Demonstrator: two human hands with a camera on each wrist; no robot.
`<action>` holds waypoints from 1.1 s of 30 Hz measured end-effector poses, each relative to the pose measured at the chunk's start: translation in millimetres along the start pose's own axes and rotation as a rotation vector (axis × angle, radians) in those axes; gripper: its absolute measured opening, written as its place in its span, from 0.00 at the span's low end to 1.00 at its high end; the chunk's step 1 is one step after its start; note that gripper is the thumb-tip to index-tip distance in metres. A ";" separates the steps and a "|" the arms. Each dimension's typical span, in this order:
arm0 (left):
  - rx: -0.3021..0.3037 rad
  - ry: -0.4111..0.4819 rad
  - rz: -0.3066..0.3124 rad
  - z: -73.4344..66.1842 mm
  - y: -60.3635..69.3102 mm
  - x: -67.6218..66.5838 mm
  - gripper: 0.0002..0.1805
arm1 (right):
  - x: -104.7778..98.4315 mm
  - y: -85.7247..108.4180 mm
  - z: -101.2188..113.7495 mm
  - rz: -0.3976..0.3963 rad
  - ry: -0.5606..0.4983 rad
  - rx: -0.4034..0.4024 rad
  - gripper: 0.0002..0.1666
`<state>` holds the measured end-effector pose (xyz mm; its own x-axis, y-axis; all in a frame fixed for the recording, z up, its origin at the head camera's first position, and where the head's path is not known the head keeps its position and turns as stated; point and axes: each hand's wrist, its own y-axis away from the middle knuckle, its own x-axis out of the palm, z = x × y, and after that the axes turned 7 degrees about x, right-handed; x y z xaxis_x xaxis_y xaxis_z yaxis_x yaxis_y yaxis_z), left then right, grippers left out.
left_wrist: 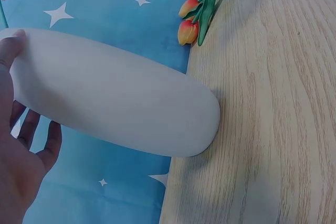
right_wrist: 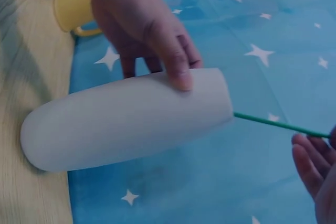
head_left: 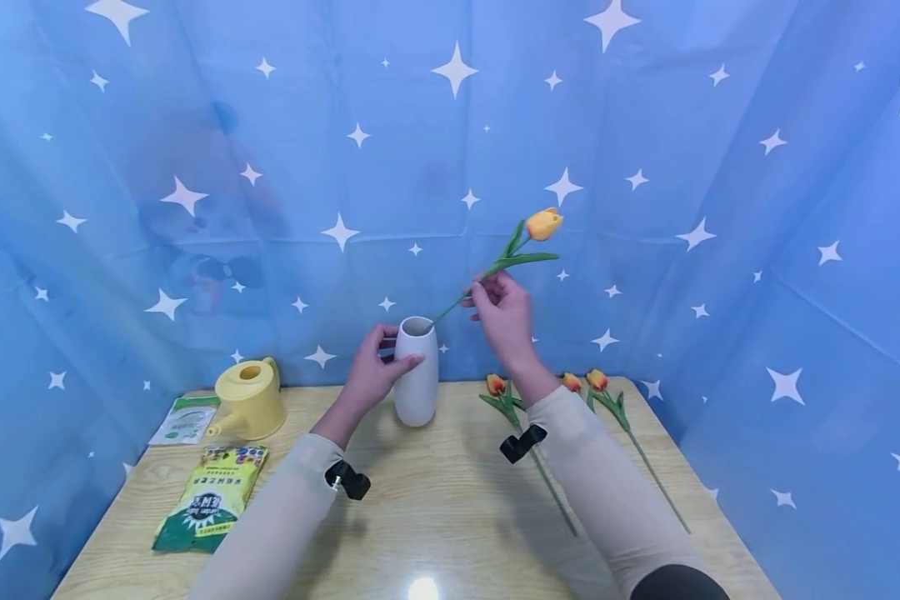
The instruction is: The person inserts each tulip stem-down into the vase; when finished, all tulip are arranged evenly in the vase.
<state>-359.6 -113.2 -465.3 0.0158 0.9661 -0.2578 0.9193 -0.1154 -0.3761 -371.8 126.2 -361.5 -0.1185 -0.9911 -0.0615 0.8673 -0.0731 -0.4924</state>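
A white vase (head_left: 417,383) stands upright near the table's back edge. My left hand (head_left: 371,371) grips it near the top, thumb on the front and fingers round the far side, as the left wrist view of the vase (left_wrist: 121,95) also shows. Above and to the right, my right hand (head_left: 504,321) pinches the green stem of a yellow-orange tulip (head_left: 544,225). The flower leans up to the right. In the right wrist view the stem (right_wrist: 278,124) enters the vase's mouth, its lower end hidden inside.
More orange tulips lie on the table (head_left: 420,517) at right, one tulip (head_left: 496,384) under my right forearm and another tulip (head_left: 597,380) beyond it. At left are a yellow watering can (head_left: 251,400), a green-and-yellow bag (head_left: 213,500) and a small packet (head_left: 185,420). A starry blue curtain (head_left: 390,183) hangs behind.
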 end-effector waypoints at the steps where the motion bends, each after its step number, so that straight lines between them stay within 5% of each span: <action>1: -0.002 0.002 0.001 -0.6 0.0 0.0 0.35 | 2.9 -0.6 -1.6 0.014 0.023 0.004 0.05; 8: -0.010 0.008 0.005 0.5 -0.2 -0.2 0.36 | 17.3 -1.4 -7.7 0.157 0.152 0.062 0.12; 22: 0.005 0.030 0.009 2.5 -2.4 -0.5 0.35 | 37.6 1.4 -12.8 0.316 0.369 0.138 0.06; 30: 0.008 0.036 0.016 2.2 -3.0 -0.9 0.35 | 40.5 5.1 -15.0 0.302 0.425 0.188 0.27; 33: 0.014 0.041 0.013 1.8 -3.5 -0.5 0.34 | 38.2 7.4 -16.1 0.292 0.425 0.193 0.28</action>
<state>-363.6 -113.7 -465.4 0.0443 0.9730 -0.2263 0.9133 -0.1312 -0.3856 -377.7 89.6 -381.4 -0.0101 -0.8438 -0.5365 0.9616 0.1389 -0.2366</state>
